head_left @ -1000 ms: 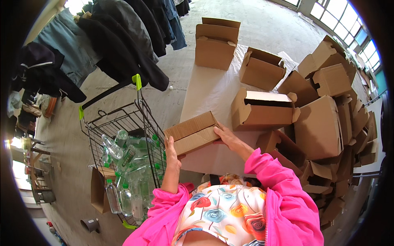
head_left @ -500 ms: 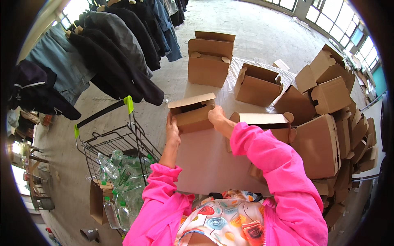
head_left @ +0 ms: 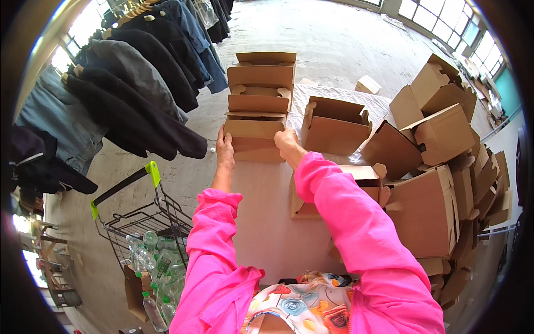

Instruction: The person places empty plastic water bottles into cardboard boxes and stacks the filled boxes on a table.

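While my left hand (head_left: 225,149) holds the left end of a cardboard box (head_left: 253,146), my right hand (head_left: 287,146) is curled on its right upper edge; the box is over the bench (head_left: 267,206), rear flap raised, just before an open carton (head_left: 260,75); I cannot tell whether its base touches; a wire cart (head_left: 123,186) with bottles (head_left: 161,261) stands left.
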The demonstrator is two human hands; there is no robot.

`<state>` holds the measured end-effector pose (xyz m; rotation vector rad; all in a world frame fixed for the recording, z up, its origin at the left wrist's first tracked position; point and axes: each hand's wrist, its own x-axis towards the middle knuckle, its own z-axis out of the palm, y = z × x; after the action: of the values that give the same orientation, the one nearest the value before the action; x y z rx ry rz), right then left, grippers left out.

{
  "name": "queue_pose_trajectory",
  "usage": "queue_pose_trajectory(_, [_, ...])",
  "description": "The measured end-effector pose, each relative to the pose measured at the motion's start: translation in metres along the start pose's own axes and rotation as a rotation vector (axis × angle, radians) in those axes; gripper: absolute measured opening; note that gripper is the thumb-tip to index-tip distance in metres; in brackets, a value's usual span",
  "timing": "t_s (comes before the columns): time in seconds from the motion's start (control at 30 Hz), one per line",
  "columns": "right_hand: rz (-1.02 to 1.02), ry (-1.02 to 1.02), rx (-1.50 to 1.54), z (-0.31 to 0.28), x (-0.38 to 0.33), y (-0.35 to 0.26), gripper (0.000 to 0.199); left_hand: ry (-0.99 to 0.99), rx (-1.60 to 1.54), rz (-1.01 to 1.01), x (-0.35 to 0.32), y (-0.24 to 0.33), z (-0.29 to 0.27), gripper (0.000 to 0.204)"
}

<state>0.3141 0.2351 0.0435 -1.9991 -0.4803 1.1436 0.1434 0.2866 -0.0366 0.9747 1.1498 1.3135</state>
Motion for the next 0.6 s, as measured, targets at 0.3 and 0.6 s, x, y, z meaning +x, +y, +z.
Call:
queue_pose_trajectory(0.3, [-0.164, -0.033, -0.263, 0.002, 0.013, 0.009, 0.030, -0.011, -0.028, 0.066, -0.013, -0.021, -0.006, 0.038])
queue_pose_trajectory(0.6, [-0.283, -0.199, -0.274, -0.023, 0.000, 0.002, 0.057, 0.101, 0.140, 0.170, -0.029, -0.036, -0.002, 0.065])
